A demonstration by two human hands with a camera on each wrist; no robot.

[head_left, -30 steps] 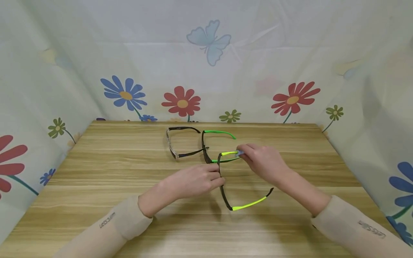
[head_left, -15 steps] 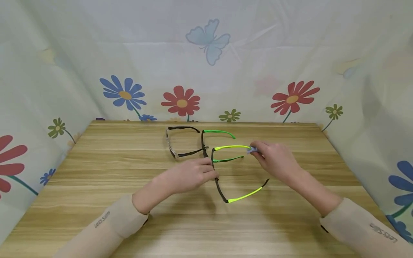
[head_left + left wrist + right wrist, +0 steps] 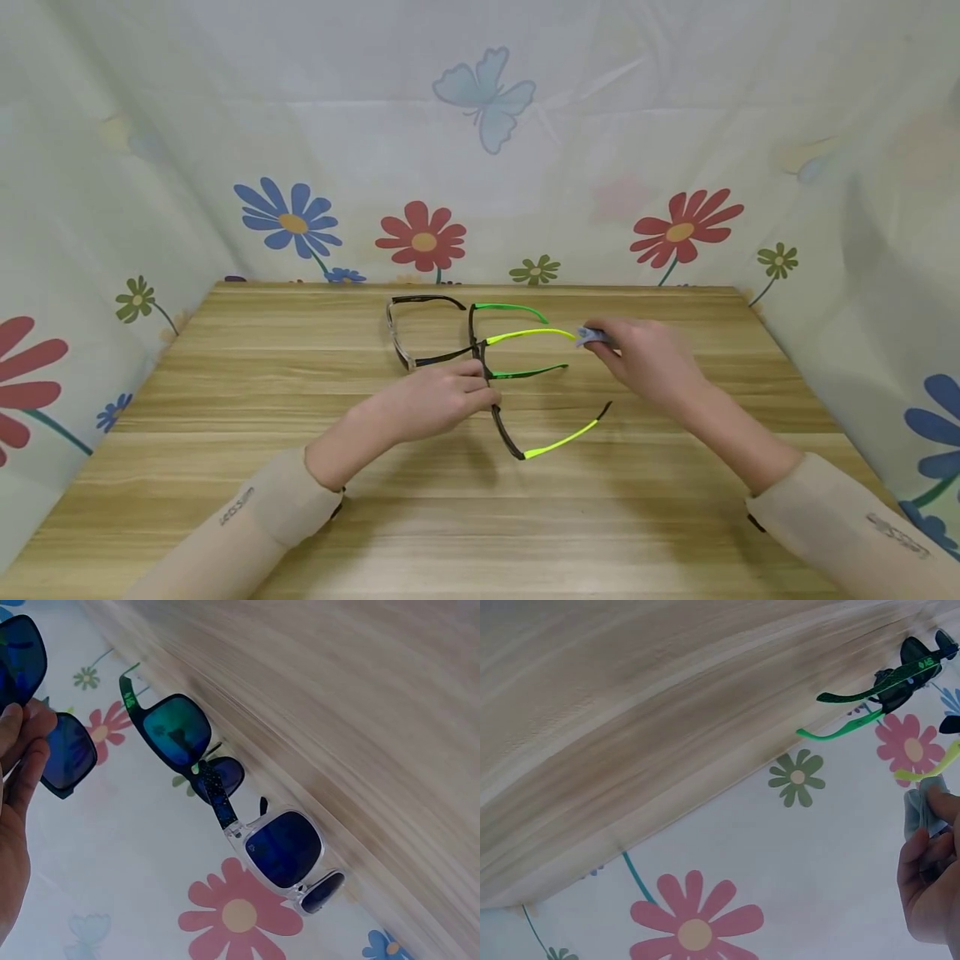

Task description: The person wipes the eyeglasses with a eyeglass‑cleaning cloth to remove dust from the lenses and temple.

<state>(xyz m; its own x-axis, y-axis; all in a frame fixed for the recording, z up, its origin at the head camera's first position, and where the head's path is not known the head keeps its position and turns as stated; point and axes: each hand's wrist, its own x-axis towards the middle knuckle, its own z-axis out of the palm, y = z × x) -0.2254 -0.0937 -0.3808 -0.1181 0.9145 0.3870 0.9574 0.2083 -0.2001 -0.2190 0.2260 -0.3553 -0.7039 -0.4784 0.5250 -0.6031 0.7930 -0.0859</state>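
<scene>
My left hand [image 3: 431,404] grips the front frame of black sunglasses [image 3: 71,754] with yellow-green temples, near the bridge. These are lifted, temples unfolded and pointing right. In my right hand [image 3: 652,358] a small light-blue cloth [image 3: 592,335] is pinched between thumb and fingers. It is at the tip of the far yellow-green temple [image 3: 528,334]; whether it touches is hard to tell. Behind the held pair, green-templed sunglasses [image 3: 177,733] stand on the table with temples open. Left of them are clear-framed sunglasses [image 3: 283,849] with black temples. My left fingers hide part of the held frame.
The wood-grain table [image 3: 247,392] ends at a back edge against a white floral curtain [image 3: 337,133]. Curtain also hangs along both sides. The two standing sunglasses are close together, just beyond my left hand.
The right hand with the cloth has moved right and slightly away, out to the temple's tip. The held sunglasses have shifted left and farther off with my left hand. The other two pairs stay put.
</scene>
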